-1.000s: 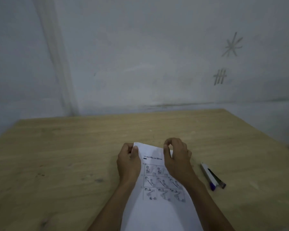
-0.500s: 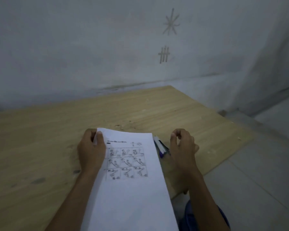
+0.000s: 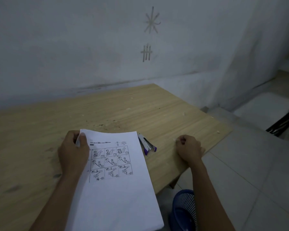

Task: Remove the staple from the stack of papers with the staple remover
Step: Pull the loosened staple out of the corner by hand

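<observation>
The papers [image 3: 117,180] stretch from mid-view down to 6 o'clock over the bench [image 3: 32,139], printed sheet with picture panels facing up. Our left hand [image 3: 72,150] pinches their far corner at 10 o'clock, thumb on top. The remover [image 3: 147,144] lies on the bench just beside the papers' edge at 2 o'clock. Farther out at 3 o'clock, our right hand [image 3: 188,148] rests on the bench, fingers curled into a fist, nothing visible in it. At 5 o'clock we see a blue basket [image 3: 183,210] below the bench edge.

The paper [image 3: 117,197] in my left hand [image 3: 73,154] is white with black pictures. The remover [image 3: 148,145] beside it is purple and white.
</observation>
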The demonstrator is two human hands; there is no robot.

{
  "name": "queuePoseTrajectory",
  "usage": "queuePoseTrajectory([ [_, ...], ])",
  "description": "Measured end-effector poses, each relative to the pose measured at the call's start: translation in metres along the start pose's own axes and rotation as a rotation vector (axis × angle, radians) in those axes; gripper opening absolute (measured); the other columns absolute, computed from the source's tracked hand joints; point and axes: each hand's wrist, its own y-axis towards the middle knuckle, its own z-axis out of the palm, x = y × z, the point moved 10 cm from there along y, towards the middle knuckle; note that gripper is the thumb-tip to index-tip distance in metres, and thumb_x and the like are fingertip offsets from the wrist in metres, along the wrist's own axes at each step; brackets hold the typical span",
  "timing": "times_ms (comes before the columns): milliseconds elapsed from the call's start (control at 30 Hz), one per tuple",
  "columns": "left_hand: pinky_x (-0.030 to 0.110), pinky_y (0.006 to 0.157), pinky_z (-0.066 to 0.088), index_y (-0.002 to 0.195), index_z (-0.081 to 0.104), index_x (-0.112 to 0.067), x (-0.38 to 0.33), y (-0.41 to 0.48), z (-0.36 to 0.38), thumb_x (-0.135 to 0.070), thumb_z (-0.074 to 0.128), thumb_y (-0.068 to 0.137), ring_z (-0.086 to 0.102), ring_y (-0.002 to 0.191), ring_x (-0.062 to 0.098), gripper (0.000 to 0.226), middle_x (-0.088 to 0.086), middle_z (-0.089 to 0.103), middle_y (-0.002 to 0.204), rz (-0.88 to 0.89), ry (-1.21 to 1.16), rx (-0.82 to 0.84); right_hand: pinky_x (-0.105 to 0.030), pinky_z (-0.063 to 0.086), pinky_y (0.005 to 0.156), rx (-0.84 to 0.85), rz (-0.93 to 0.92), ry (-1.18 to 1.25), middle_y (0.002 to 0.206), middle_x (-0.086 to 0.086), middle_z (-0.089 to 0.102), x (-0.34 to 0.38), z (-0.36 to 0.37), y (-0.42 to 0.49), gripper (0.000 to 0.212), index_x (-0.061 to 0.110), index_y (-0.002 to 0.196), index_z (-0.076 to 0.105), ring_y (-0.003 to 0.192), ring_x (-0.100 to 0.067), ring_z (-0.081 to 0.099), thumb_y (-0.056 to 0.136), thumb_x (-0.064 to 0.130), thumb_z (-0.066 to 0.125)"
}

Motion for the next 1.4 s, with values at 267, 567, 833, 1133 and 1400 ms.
queuePoseTrajectory([
  [267,0.039,0.075,0.046,0.091,0.062,-0.008,0.002,0.001,0.001,-0.017,0.054,0.096,0.060,0.079,0.029,0.013,0.007,0.066,0.084,-0.015,-0.006,0.006,-0.052,0.045,0.097,0.066,0.028,0.095,0.071,0.013,0.066,-0.002,0.003,0.008,0.017,0.031,0.064,0.063,0.087,-0.021,0.065,0.079,0.039,0.066],
  [567,0.033,0.074,0.040,0.093,0.062,-0.007,0.002,-0.002,0.000,-0.017,0.053,0.098,0.057,0.082,0.026,0.014,0.006,0.065,0.087,-0.043,-0.012,0.015,-0.055,0.046,0.097,0.055,0.004,0.143,0.072,0.016,0.066,-0.005,0.004,0.011,0.021,0.036,0.061,0.062,0.087,-0.020,0.066,0.082,0.036,0.067],
  [833,0.034,0.074,0.041,0.092,0.062,-0.011,0.009,0.000,0.000,-0.019,0.052,0.097,0.058,0.083,0.026,0.014,0.005,0.065,0.087,-0.097,-0.042,0.012,-0.051,0.040,0.104,0.027,0.006,0.157,0.073,0.017,0.063,-0.006,0.002,0.011,0.021,0.035,0.069,0.063,0.092,-0.021,0.065,0.090,0.033,0.060],
  [1133,0.042,0.077,0.053,0.099,0.065,-0.014,0.013,-0.001,0.001,-0.007,0.054,0.091,0.065,0.085,0.030,0.016,0.008,0.070,0.093,-0.155,-0.124,0.029,-0.037,0.023,0.091,-0.053,-0.109,0.145,0.097,0.006,0.068,0.046,0.004,-0.022,0.024,0.027,0.094,0.070,0.110,-0.023,0.054,0.098,0.027,0.047],
  [1400,0.015,0.070,0.045,0.108,0.066,-0.010,-0.002,0.007,-0.017,-0.001,0.056,0.094,0.063,0.087,0.014,0.019,0.003,0.069,0.099,-0.134,-0.239,0.015,-0.034,0.020,0.098,0.219,-0.539,0.186,0.132,0.009,0.059,0.182,0.062,-0.073,0.029,0.032,0.124,0.059,0.126,-0.016,0.048,0.097,0.037,0.053],
])
